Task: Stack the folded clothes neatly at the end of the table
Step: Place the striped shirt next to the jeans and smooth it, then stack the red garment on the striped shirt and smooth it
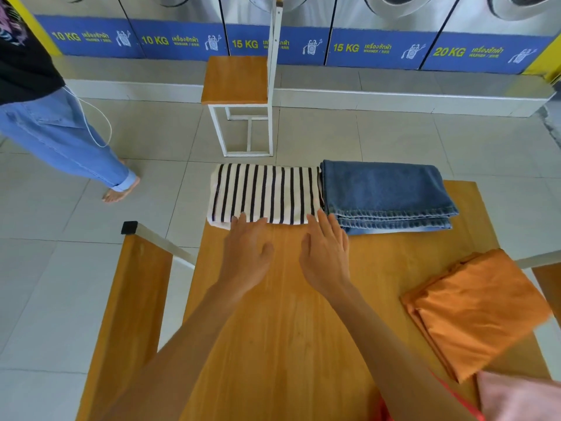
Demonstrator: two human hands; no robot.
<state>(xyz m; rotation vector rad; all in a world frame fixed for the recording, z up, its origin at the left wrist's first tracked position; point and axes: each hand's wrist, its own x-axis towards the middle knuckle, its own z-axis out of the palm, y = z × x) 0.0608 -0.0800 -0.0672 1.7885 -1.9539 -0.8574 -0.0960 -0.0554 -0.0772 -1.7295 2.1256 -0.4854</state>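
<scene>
Reaching from the head view, the left hand (247, 250) and right hand (326, 256), both spread wide and empty, touch the striped folded shirt's (264, 192) near edge; folded jeans (385, 192) lie beside it at the counter's (288, 329) far end, likely to be stacked.

Striped garment (264, 192) lies left of, touching, jeans (385, 192) at table's (282, 329) far end.

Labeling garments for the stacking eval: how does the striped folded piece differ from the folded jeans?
The striped piece is cream with dark stripes; the jeans are plain blue denim. The striped piece folds thin and flat; the jeans form a thicker stack with layered hems showing. Both hands, left and right, rest open at the striped piece's near edge; the right hand also lies at the jeans' near corner. Both garments lie folded side by side at the table's far end.
</scene>
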